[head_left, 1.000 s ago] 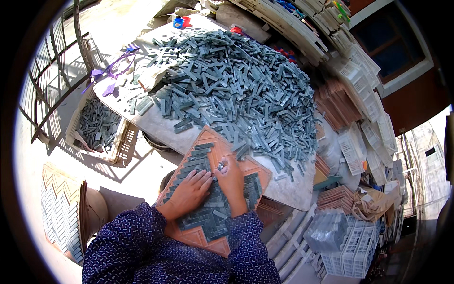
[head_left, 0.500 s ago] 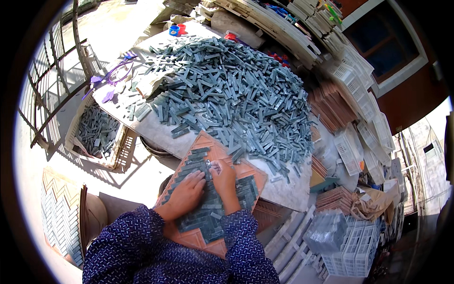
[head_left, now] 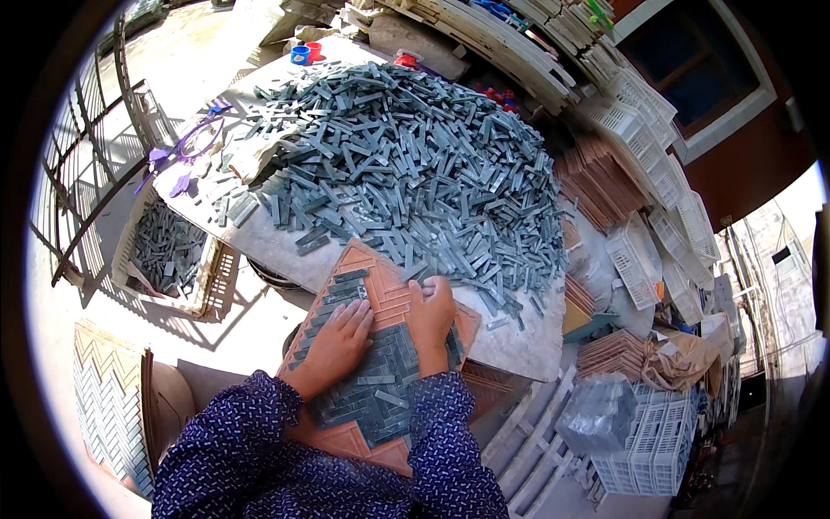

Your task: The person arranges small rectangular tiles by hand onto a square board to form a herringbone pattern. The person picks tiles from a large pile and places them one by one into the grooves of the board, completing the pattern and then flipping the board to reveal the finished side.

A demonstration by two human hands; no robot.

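Orange ribbed board [head_left: 380, 275] sits in front of the person, far part overlapping the near edge of the desk [head_left: 520, 353] in this view. Dark strips [head_left: 359, 400] cover much of it in a zigzag layout; bare orange shows in the upper middle, at the right corner and along the bottom. Left hand [head_left: 341, 340] lies flat on the laid strips at the board's left half, grip spread, fingers stretched forward, tips near a small bright spot, too small to identify. Right hand [head_left: 432, 313] is over the board's upper right part, fingers bent, tips toward the loose strip pile [head_left: 415, 156]. Can't tell if that grip pinches a strip or nothing.

Step in hand, judged: filling the board's grooves with strips, mid-way, more filled than bare. Next move calls for a single strip in the right grip, turned to match the groove angle and pressed flush beside its neighbour, left palm steadying the rows. Two paler strips [head_left: 392, 399] lower down; whether they're seated, unclear.
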